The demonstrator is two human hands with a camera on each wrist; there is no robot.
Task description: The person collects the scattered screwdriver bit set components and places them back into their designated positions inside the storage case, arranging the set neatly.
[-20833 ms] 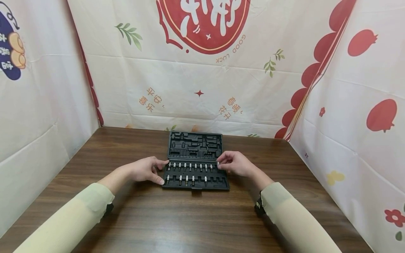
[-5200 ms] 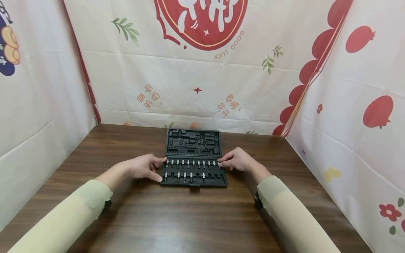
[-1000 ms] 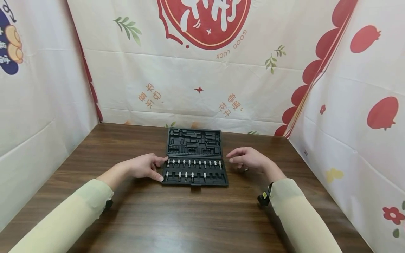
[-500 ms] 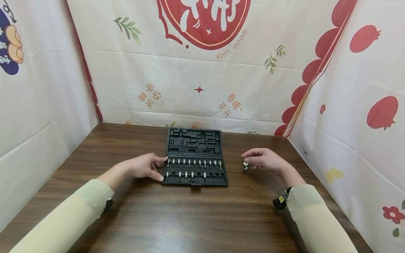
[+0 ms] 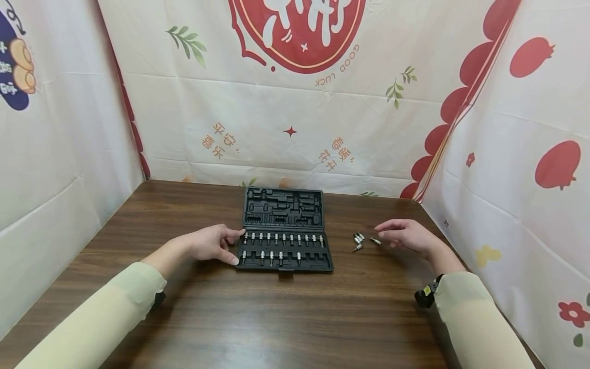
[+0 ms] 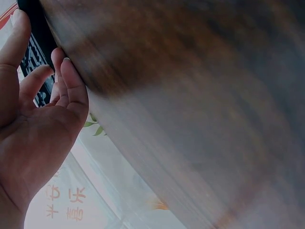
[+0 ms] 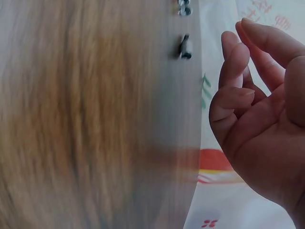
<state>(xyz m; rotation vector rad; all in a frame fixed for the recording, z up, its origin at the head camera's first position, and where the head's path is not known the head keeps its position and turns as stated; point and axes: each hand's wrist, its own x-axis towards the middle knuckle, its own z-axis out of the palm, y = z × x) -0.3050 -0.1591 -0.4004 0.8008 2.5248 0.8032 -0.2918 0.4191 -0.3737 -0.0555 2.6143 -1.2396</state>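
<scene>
An open black plastic case lies on the wooden table, its lid folded back. Silver bit sockets fill the upper row; the lower row has bit sockets with gaps between. My left hand rests at the case's left side, thumb on the front corner, forefinger near the hinge; the left wrist view shows these fingers along its edge. Right of the case lie several loose bit sockets, one bit socket close to my right hand's fingertips. My right hand hovers with loosely bent fingers, holding nothing.
The brown table runs back to a printed cloth backdrop. A cloth side wall stands beyond the right arm, another cloth wall on the left. A black wrist device sits below the right sleeve.
My right hand has left the upper row's right end and moved rightward, uncovering the loose bit sockets on the table. That row end now holds a bit socket. The left hand stays put.
</scene>
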